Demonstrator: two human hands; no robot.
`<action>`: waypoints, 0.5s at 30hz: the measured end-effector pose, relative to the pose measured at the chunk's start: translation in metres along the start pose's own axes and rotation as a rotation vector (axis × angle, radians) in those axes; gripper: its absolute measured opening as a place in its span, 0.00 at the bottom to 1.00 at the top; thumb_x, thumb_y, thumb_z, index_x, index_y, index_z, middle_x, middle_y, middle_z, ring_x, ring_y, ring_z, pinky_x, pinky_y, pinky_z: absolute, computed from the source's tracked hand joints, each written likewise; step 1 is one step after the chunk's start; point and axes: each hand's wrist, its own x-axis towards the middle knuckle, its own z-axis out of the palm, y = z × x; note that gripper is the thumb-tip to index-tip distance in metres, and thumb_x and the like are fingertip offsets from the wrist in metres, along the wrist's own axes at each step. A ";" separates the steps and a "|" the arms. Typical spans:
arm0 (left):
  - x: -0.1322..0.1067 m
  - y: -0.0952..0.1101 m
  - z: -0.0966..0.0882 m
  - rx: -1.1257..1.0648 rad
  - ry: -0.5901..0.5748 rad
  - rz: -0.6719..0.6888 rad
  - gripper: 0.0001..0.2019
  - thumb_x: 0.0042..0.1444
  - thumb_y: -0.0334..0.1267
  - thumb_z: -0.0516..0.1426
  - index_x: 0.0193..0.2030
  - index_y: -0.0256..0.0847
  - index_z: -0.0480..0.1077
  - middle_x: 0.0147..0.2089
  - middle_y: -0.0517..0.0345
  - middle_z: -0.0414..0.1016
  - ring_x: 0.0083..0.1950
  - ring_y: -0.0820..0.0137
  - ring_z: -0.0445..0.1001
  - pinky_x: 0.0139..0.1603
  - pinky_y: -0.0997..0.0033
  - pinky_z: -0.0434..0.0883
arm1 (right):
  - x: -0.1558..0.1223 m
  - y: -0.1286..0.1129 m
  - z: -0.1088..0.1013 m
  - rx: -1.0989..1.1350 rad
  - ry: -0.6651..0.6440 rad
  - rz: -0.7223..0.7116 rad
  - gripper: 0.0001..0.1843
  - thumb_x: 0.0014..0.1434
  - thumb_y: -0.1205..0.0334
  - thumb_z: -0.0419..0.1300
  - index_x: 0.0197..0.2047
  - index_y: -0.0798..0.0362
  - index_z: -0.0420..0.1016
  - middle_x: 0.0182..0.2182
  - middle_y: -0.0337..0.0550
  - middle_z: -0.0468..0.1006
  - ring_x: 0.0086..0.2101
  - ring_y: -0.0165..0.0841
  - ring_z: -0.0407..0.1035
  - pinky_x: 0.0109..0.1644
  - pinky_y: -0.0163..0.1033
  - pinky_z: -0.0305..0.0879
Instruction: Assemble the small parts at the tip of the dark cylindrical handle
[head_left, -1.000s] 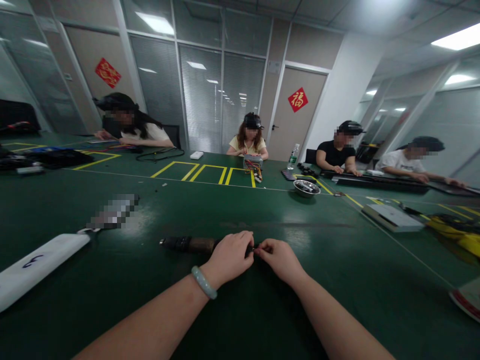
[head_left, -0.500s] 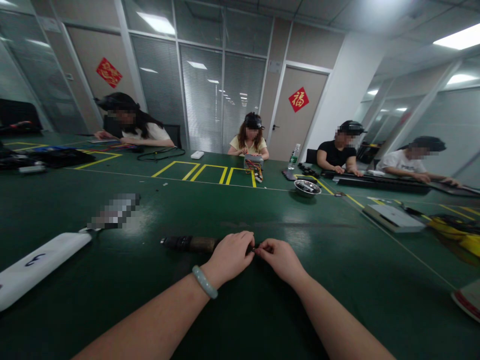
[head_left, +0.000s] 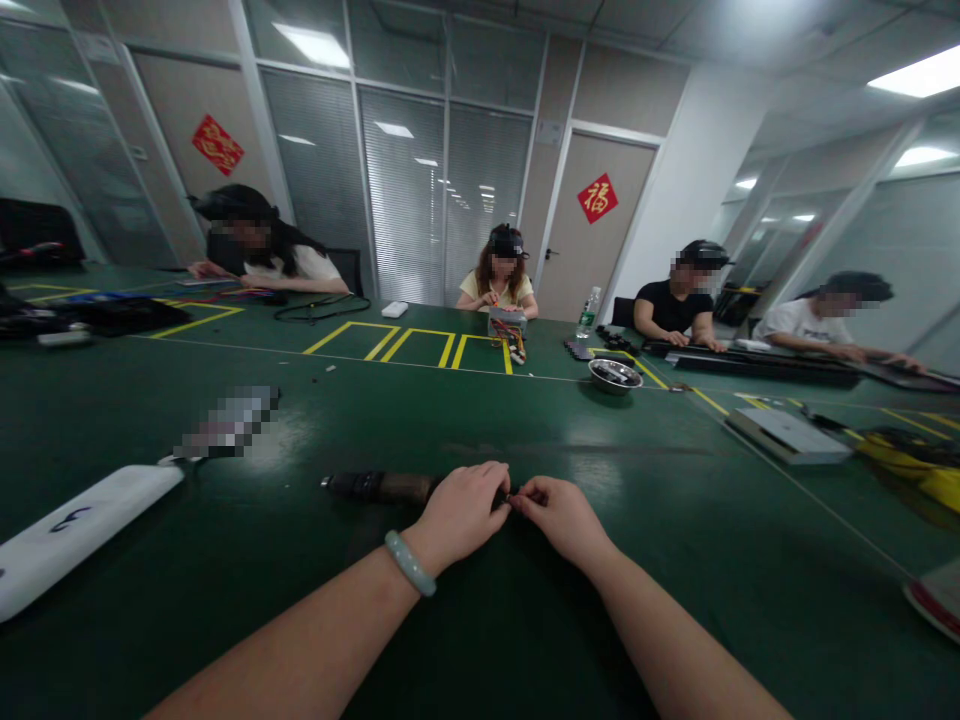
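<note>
A long dark tool with a brownish middle lies across the green table straight in front of me. My left hand, a pale green bangle on its wrist, is closed over the tool's right end. My right hand meets it there with the fingertips pinched on a small part at the tip of the tool; that part is too small to make out.
A white flat device and a pixelated object lie at the left. A metal bowl, a water bottle, a grey box and yellow items are further off. Several people work along the far side.
</note>
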 end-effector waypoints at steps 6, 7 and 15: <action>0.000 0.001 -0.003 -0.001 -0.027 -0.013 0.03 0.57 0.34 0.54 0.38 0.41 0.67 0.49 0.55 0.71 0.50 0.63 0.70 0.52 0.59 0.65 | -0.001 0.000 -0.001 0.014 -0.009 0.009 0.12 0.56 0.53 0.58 0.33 0.51 0.78 0.28 0.39 0.79 0.29 0.31 0.70 0.31 0.33 0.58; 0.000 0.002 -0.003 -0.002 -0.031 -0.013 0.03 0.57 0.34 0.54 0.38 0.41 0.67 0.49 0.54 0.71 0.50 0.62 0.70 0.52 0.59 0.65 | -0.001 0.000 -0.001 0.016 -0.006 0.008 0.11 0.56 0.53 0.58 0.33 0.51 0.77 0.28 0.38 0.79 0.29 0.30 0.70 0.31 0.33 0.58; 0.000 0.002 -0.003 0.020 -0.044 -0.016 0.06 0.56 0.32 0.55 0.41 0.43 0.66 0.51 0.55 0.70 0.52 0.62 0.69 0.55 0.59 0.64 | 0.000 0.002 0.000 0.016 0.017 0.000 0.11 0.56 0.53 0.58 0.32 0.51 0.77 0.27 0.37 0.78 0.28 0.30 0.70 0.31 0.33 0.59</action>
